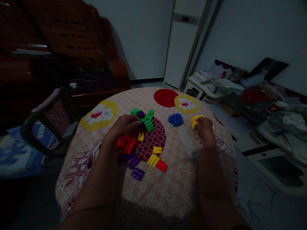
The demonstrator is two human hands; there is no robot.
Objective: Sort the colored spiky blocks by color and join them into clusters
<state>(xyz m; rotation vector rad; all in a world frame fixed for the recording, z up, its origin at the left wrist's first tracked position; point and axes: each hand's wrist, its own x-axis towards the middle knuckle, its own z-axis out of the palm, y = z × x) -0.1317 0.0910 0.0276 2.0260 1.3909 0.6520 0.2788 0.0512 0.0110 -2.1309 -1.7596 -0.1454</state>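
left hand (126, 125) near green pieces (149, 126) | right hand (204, 128) at yellows (194, 120) | blues (176, 119) between | grips unclear

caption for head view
Left hand by green pieces, right hand at yellow cluster, blue cluster between, patterned tablecloth beneath.

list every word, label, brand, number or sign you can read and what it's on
No readable text anywhere.
Papers on the right: any print too small and blurred.
Dark display on the tall white unit: no legible characters.
Tablecloth: pictures and patterns, no readable words.
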